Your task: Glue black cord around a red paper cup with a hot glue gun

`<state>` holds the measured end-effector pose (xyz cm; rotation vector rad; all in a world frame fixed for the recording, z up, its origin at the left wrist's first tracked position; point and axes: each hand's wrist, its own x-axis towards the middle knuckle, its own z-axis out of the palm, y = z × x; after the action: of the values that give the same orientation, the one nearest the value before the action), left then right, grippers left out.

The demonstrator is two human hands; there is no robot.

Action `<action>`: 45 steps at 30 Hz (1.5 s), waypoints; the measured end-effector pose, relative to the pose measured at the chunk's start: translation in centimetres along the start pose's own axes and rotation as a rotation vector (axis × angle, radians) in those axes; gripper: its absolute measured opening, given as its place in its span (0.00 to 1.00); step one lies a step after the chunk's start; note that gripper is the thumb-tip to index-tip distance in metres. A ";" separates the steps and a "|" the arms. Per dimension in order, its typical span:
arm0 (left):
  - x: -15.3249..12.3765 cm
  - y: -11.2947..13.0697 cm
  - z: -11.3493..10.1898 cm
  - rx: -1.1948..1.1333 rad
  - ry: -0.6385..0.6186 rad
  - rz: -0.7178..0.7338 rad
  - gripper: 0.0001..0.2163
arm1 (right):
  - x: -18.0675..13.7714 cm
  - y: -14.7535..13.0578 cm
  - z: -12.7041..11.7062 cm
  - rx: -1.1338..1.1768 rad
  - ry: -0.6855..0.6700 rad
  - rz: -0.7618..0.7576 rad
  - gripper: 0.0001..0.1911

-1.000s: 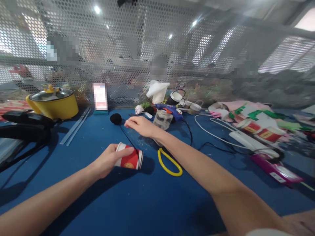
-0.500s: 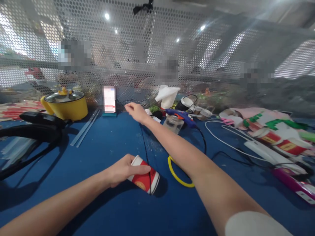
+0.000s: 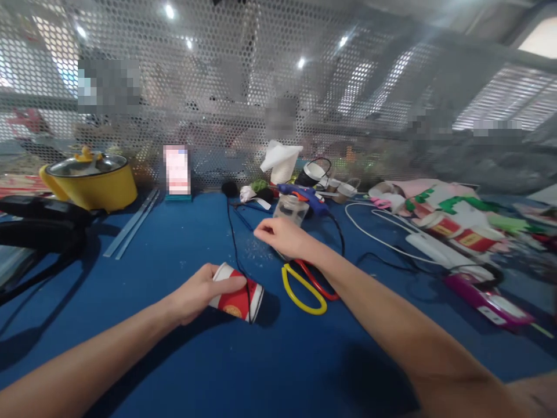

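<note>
My left hand (image 3: pixel 198 293) grips a tilted red and white paper cup (image 3: pixel 231 295), thumb across its side. Black yarn (image 3: pixel 235 247) wraps the cup near its base end and runs back over the table to a dark ball of yarn (image 3: pixel 230 188). Above the table, my right hand (image 3: pixel 285 235) has its fingers curled together; what they hold, if anything, is hidden. Just below that hand and wrist lie scissors with one yellow and one red handle (image 3: pixel 304 296); their blades are largely hidden by it.
A purple-blue glue gun (image 3: pixel 307 197) rests by a clear plastic container (image 3: pixel 290 210) behind my right hand. To the left are a yellow pot (image 3: pixel 93 188), a phone (image 3: pixel 177 169) and clear glue sticks (image 3: pixel 133 223). A white power strip (image 3: pixel 439 252) and a purple device (image 3: pixel 487 302) lie right.
My right hand has drawn back from the far part of the table to near the scissors, uncovering the dark ball of yarn and the red handle. My left hand still holds the cup.
</note>
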<state>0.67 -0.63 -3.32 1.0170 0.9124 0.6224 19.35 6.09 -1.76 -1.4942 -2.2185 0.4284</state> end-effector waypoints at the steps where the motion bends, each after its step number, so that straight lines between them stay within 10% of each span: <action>1: 0.0 0.1 0.0 -0.012 0.017 0.013 0.10 | -1.1 0.1 -0.3 -0.016 -0.013 0.011 0.08; 5: 0.2 0.3 0.0 -0.058 0.145 0.084 0.10 | -4.2 0.2 -2.2 -0.020 0.103 0.088 0.08; 11: 0.3 0.1 0.0 -0.057 0.254 0.164 0.09 | -2.8 2.4 -6.9 -0.128 0.692 0.175 0.11; 17: 0.2 0.1 0.1 -0.065 0.289 0.186 0.08 | 0.0 5.5 -7.4 0.270 0.284 0.462 0.20; 22: 0.4 0.4 0.1 -0.149 0.270 0.139 0.07 | 0.6 6.1 -6.8 0.682 0.198 0.581 0.10; 39: 0.7 1.3 -0.2 -0.102 0.319 0.136 0.06 | -1.5 3.6 -5.1 0.748 0.564 0.149 0.05; 45: 0.5 1.6 -0.5 -0.083 0.307 0.204 0.05 | -6.3 -0.4 -4.8 0.801 0.160 0.125 0.05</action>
<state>0.50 0.65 -2.18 0.9620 1.0475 1.0002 23.58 0.19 1.43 -1.1588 -1.5344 1.0444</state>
